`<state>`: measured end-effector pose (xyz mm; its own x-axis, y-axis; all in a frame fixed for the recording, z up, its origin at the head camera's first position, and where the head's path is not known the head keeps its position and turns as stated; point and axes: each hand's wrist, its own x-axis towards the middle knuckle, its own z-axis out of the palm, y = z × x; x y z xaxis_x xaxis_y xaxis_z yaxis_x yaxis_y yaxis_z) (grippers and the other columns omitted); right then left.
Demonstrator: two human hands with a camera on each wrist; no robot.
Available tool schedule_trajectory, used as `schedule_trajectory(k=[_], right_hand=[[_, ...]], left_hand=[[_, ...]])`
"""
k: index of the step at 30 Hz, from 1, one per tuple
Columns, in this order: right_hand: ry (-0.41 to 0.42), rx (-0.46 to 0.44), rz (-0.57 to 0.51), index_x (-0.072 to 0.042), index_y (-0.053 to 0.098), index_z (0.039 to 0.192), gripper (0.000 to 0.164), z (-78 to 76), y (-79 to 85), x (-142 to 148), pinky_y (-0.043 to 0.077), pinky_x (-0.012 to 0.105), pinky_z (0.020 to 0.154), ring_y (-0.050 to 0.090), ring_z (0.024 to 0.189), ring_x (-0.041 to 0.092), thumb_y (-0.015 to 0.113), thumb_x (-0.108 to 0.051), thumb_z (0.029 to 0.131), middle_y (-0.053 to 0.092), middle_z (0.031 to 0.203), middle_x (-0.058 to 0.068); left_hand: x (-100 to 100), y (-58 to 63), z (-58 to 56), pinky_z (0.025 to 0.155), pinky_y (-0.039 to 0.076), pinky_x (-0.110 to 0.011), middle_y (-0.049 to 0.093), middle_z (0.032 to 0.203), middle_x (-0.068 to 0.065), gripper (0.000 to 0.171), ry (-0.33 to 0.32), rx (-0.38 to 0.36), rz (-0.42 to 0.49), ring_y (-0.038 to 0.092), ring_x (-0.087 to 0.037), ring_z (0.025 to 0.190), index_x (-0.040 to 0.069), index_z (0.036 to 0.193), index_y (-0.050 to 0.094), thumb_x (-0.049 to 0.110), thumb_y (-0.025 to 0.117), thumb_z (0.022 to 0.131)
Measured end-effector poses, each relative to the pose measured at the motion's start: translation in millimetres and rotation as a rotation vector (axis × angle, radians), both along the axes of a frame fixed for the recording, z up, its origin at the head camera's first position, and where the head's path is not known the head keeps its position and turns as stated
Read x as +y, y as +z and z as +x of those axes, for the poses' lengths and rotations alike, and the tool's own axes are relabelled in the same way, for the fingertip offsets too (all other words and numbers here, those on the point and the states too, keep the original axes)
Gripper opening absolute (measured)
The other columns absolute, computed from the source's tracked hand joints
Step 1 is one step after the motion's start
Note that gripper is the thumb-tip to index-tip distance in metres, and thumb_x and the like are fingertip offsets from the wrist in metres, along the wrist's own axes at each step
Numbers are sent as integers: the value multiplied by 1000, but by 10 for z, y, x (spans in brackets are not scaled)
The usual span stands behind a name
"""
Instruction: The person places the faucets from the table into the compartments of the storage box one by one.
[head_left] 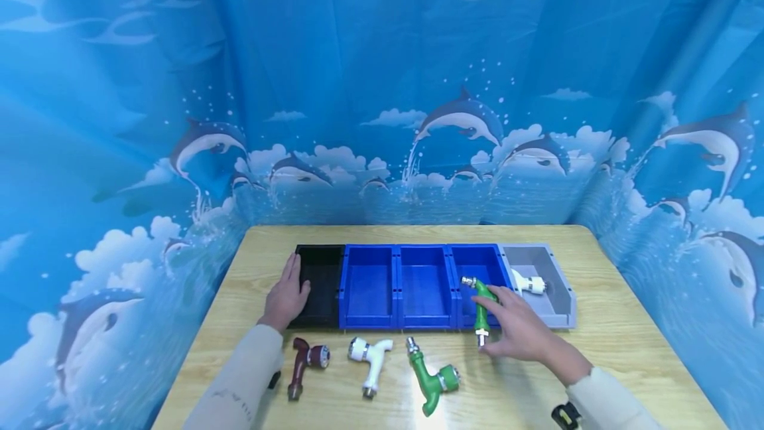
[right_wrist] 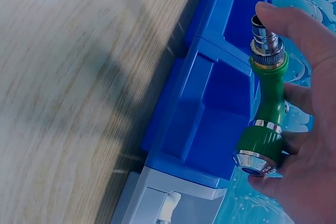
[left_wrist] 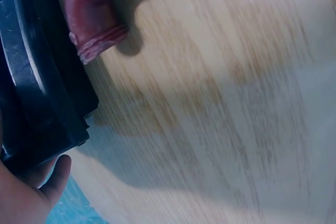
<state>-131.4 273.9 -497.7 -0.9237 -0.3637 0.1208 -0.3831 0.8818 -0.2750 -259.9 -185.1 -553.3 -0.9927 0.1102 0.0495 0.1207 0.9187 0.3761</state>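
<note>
- Held green tap [head_left: 481, 314] is hovering over the near part of the right-hand blue bin [head_left: 474, 256].
- Left hand [head_left: 286, 297] is resting along the left wall of the black bin [head_left: 322, 284], fingers lying fairly straight and holding no tap, probably to steady the row.
- Dark red tap [head_left: 299, 367] is lying on the table [head_left: 644, 350] in front of the black bin, apparently staying within reach there.
- White tap [head_left: 375, 362] is lying before the left blue bin [head_left: 370, 284], well apart from its neighbours, seemingly leaving finger room.
- Second green tap [head_left: 425, 371] is lying before the middle blue bin [head_left: 422, 287], handle facing right.
- Right hand [head_left: 516, 324] is gripping the held green tap, thumb pressing near a chrome end and fingers bracing the handle side, likely to stop it twisting.
- Gray bin [head_left: 555, 319] is holding another white tap [head_left: 531, 284], which is lying inside.
</note>
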Motion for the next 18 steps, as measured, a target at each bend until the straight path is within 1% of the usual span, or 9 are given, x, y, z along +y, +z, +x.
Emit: schedule_trajectory(k=[8,12,18], right_hand=[[-2,-8,12,-12,52,139,93,-63,18,14,32,67,103,39,131,47,88,-45,59,40,145,26],[3,0,6,-11,53,138,93,-80,38,18,32,68,101,40,130,48,88,-42,59,41,144,28],[8,17,10,-10,53,138,92,-107,50,25,34,68,100,41,128,48,89,-41,59,41,143,29]], left_hand=[[-2,-13,-1,77,50,-53,14,161,-16,70,12,-8,4,60,-36,78,3,155,13,25,49,99],[-3,-14,8,82,49,-55,13,161,-16,70,17,-7,4,61,-41,89,3,155,13,24,50,99],[6,-20,7,87,47,-56,14,161,-17,70,17,2,10,59,-45,100,2,155,14,24,50,98]])
